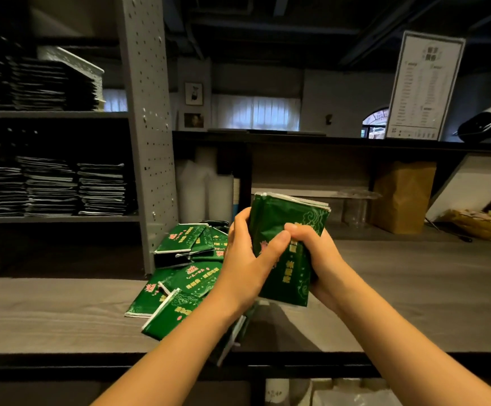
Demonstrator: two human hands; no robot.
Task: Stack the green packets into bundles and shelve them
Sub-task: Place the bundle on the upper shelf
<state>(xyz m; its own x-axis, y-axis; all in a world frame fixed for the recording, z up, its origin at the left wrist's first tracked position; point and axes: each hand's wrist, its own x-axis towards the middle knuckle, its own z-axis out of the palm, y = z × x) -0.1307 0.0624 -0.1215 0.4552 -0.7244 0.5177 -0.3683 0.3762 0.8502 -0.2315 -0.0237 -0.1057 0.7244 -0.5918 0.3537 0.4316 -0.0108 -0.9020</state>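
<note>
Left hand [247, 256] and right hand [322, 260] together clasp a bundle of green packets [285, 218], held upright just above the table [62, 312], thumbs meeting across its front face. More loose packets [185, 278] lie scattered on the table to the left, beside the grey shelf post [147, 142]. The bundle's top edges look slightly fanned, so the sensible move is to tap its lower edge on the table and squeeze the sides square. Glossy packets probably slip; a firm, even grip matters before carrying them to the shelf [56, 219], where dark stacks [50, 186] sit in rows.
</note>
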